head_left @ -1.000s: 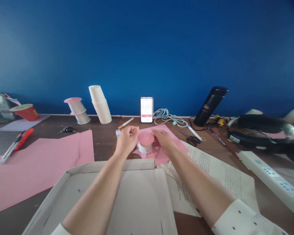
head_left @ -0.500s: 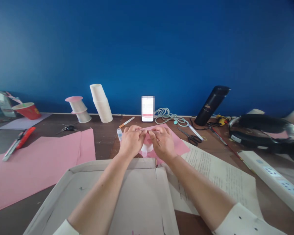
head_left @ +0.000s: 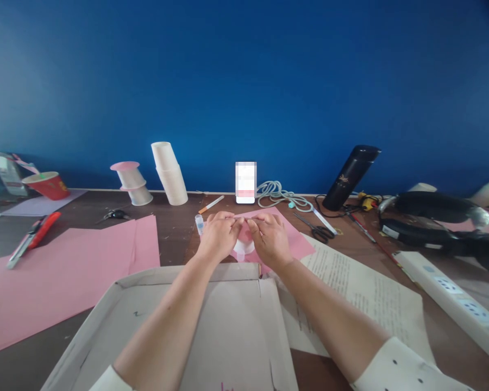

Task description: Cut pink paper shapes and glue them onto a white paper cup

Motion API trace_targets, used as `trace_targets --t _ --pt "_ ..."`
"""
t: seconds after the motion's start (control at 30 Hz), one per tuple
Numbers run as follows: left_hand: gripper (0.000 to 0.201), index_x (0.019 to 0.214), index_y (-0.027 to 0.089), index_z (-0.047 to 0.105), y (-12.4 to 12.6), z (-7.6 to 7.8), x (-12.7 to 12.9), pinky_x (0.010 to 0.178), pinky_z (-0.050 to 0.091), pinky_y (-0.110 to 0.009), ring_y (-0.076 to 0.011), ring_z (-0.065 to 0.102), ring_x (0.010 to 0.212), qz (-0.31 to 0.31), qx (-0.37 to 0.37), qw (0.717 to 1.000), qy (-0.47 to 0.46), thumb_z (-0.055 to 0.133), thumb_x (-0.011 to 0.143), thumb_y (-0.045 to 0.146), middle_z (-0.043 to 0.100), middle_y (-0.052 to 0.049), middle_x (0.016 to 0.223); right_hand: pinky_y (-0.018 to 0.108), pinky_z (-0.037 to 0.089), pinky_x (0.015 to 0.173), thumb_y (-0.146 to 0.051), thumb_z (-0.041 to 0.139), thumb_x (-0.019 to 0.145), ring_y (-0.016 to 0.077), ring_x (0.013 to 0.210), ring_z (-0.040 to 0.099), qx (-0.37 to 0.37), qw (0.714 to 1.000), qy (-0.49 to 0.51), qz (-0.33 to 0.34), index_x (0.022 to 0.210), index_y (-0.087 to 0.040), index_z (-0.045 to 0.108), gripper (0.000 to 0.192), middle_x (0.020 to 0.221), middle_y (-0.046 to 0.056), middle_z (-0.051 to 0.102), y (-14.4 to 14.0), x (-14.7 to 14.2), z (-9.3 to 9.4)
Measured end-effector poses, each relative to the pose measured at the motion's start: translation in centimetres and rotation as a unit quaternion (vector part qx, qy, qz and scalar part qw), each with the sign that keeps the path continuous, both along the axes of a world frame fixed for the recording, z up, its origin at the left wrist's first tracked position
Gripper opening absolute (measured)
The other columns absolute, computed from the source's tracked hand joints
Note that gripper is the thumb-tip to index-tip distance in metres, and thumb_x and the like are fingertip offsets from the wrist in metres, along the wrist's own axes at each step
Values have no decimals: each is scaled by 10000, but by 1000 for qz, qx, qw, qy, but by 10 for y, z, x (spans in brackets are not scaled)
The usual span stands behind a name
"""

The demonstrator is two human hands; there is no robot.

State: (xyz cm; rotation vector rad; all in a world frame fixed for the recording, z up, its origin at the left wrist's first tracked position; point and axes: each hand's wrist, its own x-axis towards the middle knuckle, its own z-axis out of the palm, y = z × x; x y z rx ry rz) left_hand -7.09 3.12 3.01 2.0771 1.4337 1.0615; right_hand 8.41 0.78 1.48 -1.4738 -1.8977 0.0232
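Observation:
Side by side at the middle of the table, my left hand (head_left: 220,236) and my right hand (head_left: 271,239) have curled fingers, with thumbs and fingertips almost meeting. Between them is a pink paper piece (head_left: 245,234), pinched at its far edge by both hands. Just below it shows a white round thing (head_left: 245,248), perhaps a paper cup; my fingers hide most of it. A pale translucent piece (head_left: 240,256) is at its near side. Underneath lies a pink paper sheet (head_left: 296,241). A small clear tube (head_left: 199,222) is beside my left hand.
A cardboard tray (head_left: 228,315) lies in front. Paper cups (head_left: 171,176), joined cups with pink discs (head_left: 132,182), a phone (head_left: 245,184) and a black flask (head_left: 352,176) stand along the wall. Scissors (head_left: 320,231) and a power strip (head_left: 444,293) are right, a utility knife (head_left: 32,239) left.
The view has shifted very slightly. Both hands stay in the same place, with hardly any visible finger movement.

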Motion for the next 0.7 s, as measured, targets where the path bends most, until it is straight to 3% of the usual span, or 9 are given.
trace_targets --t 0.2,0.47,0.7 --pt "281 779 242 723 3 -1 -2 997 303 -408 -264 537 1019 -31 5 999 -11 490 835 390 627 -81 1055 365 331 856 -435 309 942 225 965 492 3 1000 6 3 1075 -282 658 403 1016 47 627 0 3 -3" --pt "332 1112 243 642 1 -2 0 981 372 -386 -202 545 1077 -29 35 996 74 396 897 305 629 -50 1147 377 368 866 -356 315 947 222 989 513 30 999 -1 -15 1128 -230 623 379 1077 62 638 7 6 -14" --pt "340 1066 209 666 2 -6 1 966 399 -353 -194 561 1068 -24 49 995 88 377 903 285 646 -60 1122 378 385 867 -294 337 934 225 999 514 20 999 -12 -28 1136 -230 617 352 1078 60 631 5 4 -13"
